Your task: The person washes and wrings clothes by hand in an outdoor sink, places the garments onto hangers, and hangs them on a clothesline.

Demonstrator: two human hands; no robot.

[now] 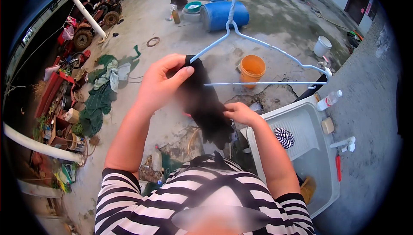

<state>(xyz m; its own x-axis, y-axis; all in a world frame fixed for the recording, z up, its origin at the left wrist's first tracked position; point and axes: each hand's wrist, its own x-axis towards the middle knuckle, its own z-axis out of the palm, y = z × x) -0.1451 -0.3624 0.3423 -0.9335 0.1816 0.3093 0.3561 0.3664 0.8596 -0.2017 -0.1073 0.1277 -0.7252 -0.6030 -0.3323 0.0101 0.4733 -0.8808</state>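
Note:
A light-blue clothes hanger [275, 48] stands up in front of me, hook at the top. Its left end goes into a black garment [210, 108], which hangs down in front of my body; the garment's kind is unclear. My left hand [165, 80] is closed around the garment's top edge at that end of the hanger, thumb on top. Lower down, my right hand [241, 113] pinches the right side of the same garment. The right end of the hanger is close to a faucet above the sink.
At right is a pale sink [275, 113] with a striped cloth [284, 138] on its washboard. A plastic bottle [329, 100] and a soap bar [328, 125] lie on its edge. Ahead are an orange bucket [252, 69] and a blue barrel [226, 15]. Green netting [100, 106] lies left.

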